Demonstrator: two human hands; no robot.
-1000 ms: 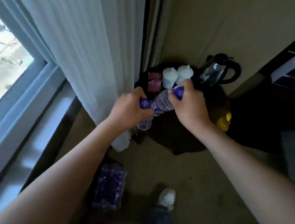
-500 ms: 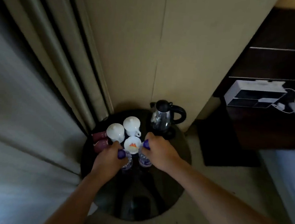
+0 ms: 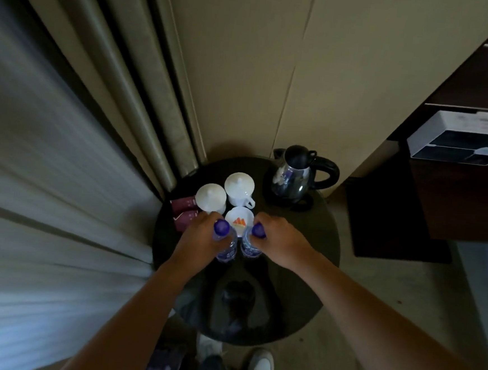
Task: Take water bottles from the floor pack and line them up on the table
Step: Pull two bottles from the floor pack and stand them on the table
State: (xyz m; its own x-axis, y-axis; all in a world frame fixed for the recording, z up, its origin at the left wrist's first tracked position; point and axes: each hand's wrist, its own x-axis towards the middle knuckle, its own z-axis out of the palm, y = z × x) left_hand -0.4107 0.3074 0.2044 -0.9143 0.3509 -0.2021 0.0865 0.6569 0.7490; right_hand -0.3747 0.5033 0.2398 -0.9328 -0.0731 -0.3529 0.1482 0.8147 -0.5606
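Note:
Two clear water bottles with purple caps stand upright, side by side, on the round dark table point(image 3: 302, 277). My left hand point(image 3: 200, 239) grips the left bottle point(image 3: 226, 249) near its neck. My right hand point(image 3: 282, 243) grips the right bottle point(image 3: 249, 248) the same way. Both bottles sit just in front of a small white dish point(image 3: 238, 221). The floor pack point(image 3: 161, 366) of purple-capped bottles shows dimly at the bottom edge, left of my feet.
Two lidded white cups point(image 3: 211, 197) point(image 3: 239, 189) and dark red sachets point(image 3: 183, 213) sit at the table's back left. A steel kettle point(image 3: 294, 178) stands at the back right. Curtains point(image 3: 60, 199) hang close on the left. A dark cabinet point(image 3: 455, 187) with a white box is on the right.
The bottles went from being carried tilted above the floor to standing upright on the table. The view swung up from the window and floor to the table and wall.

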